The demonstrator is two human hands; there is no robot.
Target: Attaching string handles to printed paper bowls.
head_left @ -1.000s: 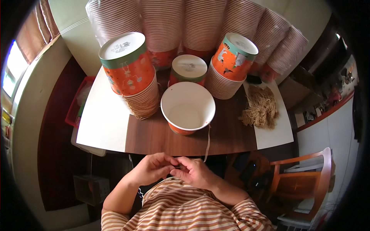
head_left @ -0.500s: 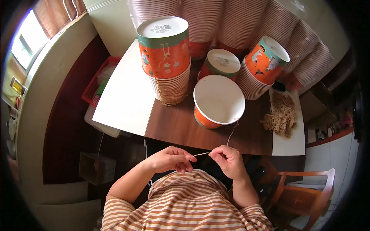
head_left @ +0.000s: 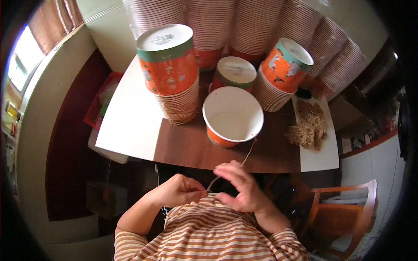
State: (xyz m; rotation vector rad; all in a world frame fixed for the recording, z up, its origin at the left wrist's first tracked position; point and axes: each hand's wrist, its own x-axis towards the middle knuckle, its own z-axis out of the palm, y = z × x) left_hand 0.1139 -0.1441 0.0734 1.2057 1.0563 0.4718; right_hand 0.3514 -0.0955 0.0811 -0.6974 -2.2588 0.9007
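My left hand (head_left: pixel 182 191) pinches one end of a thin tan string (head_left: pixel 247 153) close to my chest. My right hand (head_left: pixel 240 187) holds the same string a little to the right, with the fingers curled over it. The string runs up from my hands to the rim of an open orange paper bucket (head_left: pixel 233 116) with a white inside, which stands near the front edge of the wooden table (head_left: pixel 191 148).
Stacks of upturned orange paper buckets (head_left: pixel 170 69) stand behind the open one, with tall stacks at the back. A pile of tan strings (head_left: pixel 310 125) lies on a white sheet at the right. A wooden chair (head_left: pixel 344 213) stands at the lower right.
My hands have drawn closer together below the table edge, and my right hand has risen and curled over the string. The view has shifted slightly.
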